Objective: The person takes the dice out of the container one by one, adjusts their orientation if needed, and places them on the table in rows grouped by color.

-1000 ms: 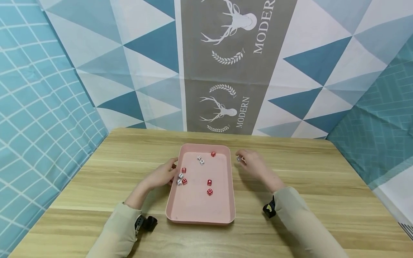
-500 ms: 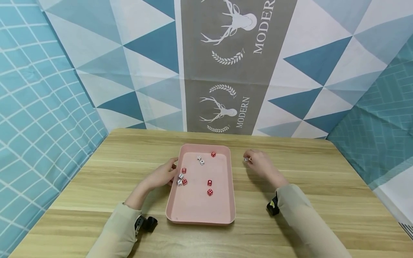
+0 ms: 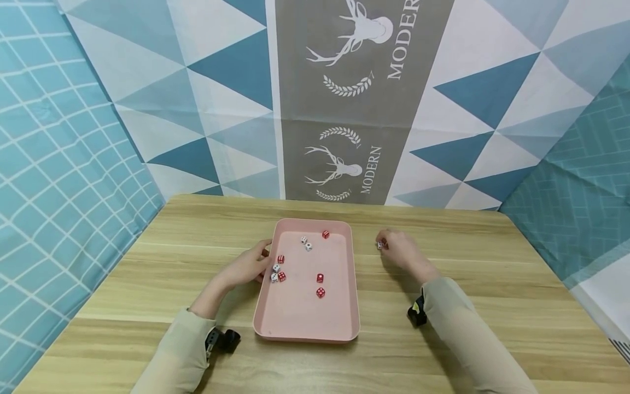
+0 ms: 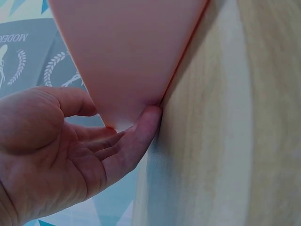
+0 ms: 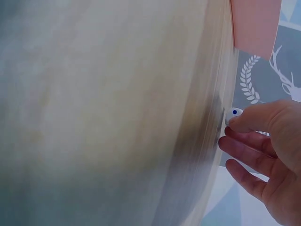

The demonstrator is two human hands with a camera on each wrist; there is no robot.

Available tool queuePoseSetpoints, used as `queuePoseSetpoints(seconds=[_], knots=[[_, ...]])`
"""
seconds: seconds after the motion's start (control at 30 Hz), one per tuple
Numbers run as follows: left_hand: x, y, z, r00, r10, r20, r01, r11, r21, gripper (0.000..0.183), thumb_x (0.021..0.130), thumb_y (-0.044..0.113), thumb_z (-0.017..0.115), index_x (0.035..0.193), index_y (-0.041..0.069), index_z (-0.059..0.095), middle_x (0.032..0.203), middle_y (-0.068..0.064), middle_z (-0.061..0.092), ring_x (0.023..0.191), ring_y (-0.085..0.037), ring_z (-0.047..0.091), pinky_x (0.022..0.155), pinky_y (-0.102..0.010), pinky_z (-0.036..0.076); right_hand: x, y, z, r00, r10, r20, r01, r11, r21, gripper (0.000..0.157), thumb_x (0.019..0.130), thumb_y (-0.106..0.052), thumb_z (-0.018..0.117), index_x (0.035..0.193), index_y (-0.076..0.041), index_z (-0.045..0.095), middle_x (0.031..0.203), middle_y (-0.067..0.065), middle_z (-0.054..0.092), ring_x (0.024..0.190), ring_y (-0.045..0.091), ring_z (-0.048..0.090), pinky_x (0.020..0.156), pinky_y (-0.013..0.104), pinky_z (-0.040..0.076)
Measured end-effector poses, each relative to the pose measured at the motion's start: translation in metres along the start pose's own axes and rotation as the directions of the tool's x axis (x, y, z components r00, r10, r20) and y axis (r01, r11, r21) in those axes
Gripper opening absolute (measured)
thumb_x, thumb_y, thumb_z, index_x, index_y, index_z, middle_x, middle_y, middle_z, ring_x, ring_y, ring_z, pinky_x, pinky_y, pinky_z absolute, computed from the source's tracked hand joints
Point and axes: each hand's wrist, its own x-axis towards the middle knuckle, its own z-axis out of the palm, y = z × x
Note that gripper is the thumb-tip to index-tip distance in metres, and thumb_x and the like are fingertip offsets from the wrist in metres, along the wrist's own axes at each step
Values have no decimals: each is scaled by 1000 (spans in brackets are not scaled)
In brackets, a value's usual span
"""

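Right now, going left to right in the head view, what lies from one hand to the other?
Left hand, pink rectangular tray holding a cluster of two red and two white cubic dice, two more white dice, three red dice; outside the tray, one white cubic die, right hand pinching that die.
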Motion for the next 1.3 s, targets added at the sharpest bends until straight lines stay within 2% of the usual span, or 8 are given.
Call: queuePoseSetpoints(seconds=[0.37,0.7,0.83,1.1,1.3], knots=[[1,1,-1,1000,15,15,-15,1000,1,51,97,13,38,143,2,19,119,-26,46,77,-20,62,64,-32,54,2,0,-1,1000,-18,-3,18,997,-70,14,80,-3,60,92,-6,66,87,6,61,78,20,58,69,35,50],[0,0,0,1000,10,17,-9,999,-33,52,96,12,38,143,2,18,120,-26,45,77,-21,62,65,-33,55,-2,-1,-2,1000,-12,-2,12,999,-37,23,78,-1,61,101,-1,63,95,12,61,85,26,60,75,38,52],[-1,-1,-1,1000,20,20,-19,999,-51,52,96,11,38,143,1,18,118,-27,46,77,-22,62,65,-33,55,-3,-6,-5,1000,-4,6,4,999,-35,23,79,-2,61,102,-3,62,101,11,58,88,29,60,76,41,51],[-3,0,-2,997,61,41,-60,998,-25,52,96,13,36,142,-3,16,118,-29,44,79,-20,62,66,-32,55,-9,-18,-16,1000,-26,-14,25,998,-50,13,81,-6,61,93,-5,65,93,8,60,83,25,61,72,38,51],[-4,1,-1,1000,21,19,-20,999,-41,52,97,13,38,143,1,18,120,-27,45,80,-22,62,66,-33,55,-15,-29,-20,997,-58,-51,54,995,-80,10,80,-8,60,87,-8,68,87,4,62,78,19,61,69,34,51]])
